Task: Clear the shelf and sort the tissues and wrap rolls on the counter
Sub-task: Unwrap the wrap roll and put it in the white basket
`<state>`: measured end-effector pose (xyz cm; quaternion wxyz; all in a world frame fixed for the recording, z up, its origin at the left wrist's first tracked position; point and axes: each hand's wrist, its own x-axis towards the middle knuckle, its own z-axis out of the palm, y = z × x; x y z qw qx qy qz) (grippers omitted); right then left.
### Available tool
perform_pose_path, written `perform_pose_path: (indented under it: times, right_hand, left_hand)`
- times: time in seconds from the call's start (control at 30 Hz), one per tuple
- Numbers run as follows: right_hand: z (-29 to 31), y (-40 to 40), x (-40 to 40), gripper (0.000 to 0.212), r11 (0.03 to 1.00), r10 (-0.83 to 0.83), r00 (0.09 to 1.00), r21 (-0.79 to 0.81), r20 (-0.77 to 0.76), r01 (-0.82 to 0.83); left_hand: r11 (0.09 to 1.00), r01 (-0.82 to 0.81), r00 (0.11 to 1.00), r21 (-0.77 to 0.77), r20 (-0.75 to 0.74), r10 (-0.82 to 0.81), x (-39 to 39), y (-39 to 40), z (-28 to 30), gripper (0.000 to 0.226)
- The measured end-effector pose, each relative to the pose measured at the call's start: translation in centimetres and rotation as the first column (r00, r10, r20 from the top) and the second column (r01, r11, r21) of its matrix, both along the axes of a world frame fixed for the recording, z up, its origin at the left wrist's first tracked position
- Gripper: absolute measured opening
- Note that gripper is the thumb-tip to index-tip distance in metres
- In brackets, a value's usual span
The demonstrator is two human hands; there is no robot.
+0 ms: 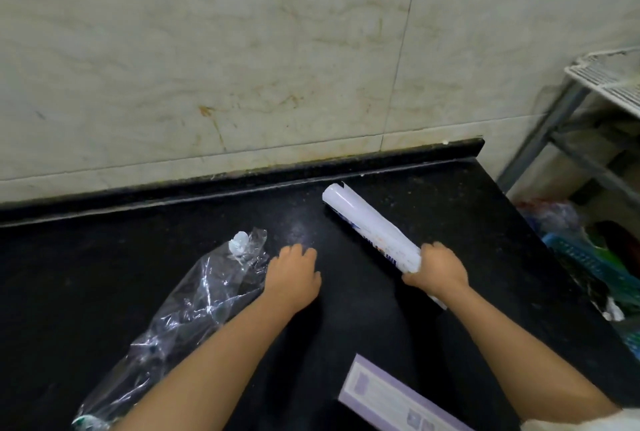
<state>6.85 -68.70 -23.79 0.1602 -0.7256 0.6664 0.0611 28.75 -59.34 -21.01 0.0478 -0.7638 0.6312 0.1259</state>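
Observation:
A white wrap roll (367,226) with blue print lies slanted on the black counter (121,257), its far end pointing toward the wall. My right hand (438,267) is closed around its near end. My left hand (294,274) rests on the counter with curled fingers, right beside a crumpled clear plastic bag (194,302) that stretches toward the lower left with something white in its far end. A lilac box (391,399) lies flat at the front edge, between my forearms.
A tiled wall (242,66) backs the counter. At the right, past the counter's end, stands a metal rack with a white wire shelf (609,80). Below it are a blue basket (588,264) and plastic bags.

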Motion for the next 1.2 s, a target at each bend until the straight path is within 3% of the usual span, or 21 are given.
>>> perform_pose_path:
  times: [0.17,0.27,0.37,0.53,0.63,0.77,0.87,1.0,1.2]
  right_hand:
    - [1.2,2.8,2.2,0.051,0.999,0.052,0.992,-0.014,0.118,-0.051]
    - [3.2,4.2,6.3,0.047,0.971,0.229,0.959,-0.110,0.169,-0.212]
    - [5.4,6.4,11.8,0.045,0.885,0.452,0.871,-0.214,0.191,-0.412]
    - [7.2,12.7,20.9,0.049,0.668,0.742,0.662,-0.200,0.105,-0.717]
    - [7.5,17.0,26.4,0.051,0.556,0.831,0.548,-0.165,0.094,-0.815]
    - [6.6,22.9,34.5,0.046,0.438,0.899,0.433,-0.154,0.071,-0.886]
    - [5.1,27.4,41.0,0.045,0.405,0.914,0.401,-0.106,0.058,-0.908]
    - [3.0,32.5,49.0,0.045,0.378,0.924,0.377,-0.019,0.060,-0.925]
    - [0.2,35.9,55.2,0.047,0.345,0.936,0.349,0.079,0.050,-0.935]
  left_hand:
    - [0.974,-0.043,0.996,-0.224,-0.085,0.024,2.3,2.9,0.3,0.045]
    - [0.917,-0.129,0.991,-0.377,-0.085,0.104,4.6,5.3,2.7,0.054]
    - [0.864,-0.109,0.989,-0.491,0.032,0.143,8.0,9.0,5.2,0.066]
    - [0.917,-0.165,0.955,-0.363,0.175,0.241,14.5,18.6,7.3,0.064]
    - [0.908,-0.235,0.944,-0.346,0.140,0.298,19.6,25.4,6.9,0.054]
    - [0.897,-0.288,0.917,-0.335,0.175,0.359,27.2,33.6,5.2,0.059]
    - [0.887,-0.355,0.904,-0.296,0.134,0.407,33.9,38.3,3.2,0.062]
    - [0.897,-0.421,0.894,-0.135,0.104,0.436,42.6,43.2,-0.3,0.066]
    - [0.922,-0.386,0.922,-0.041,0.020,0.387,49.2,47.4,-3.7,0.063]
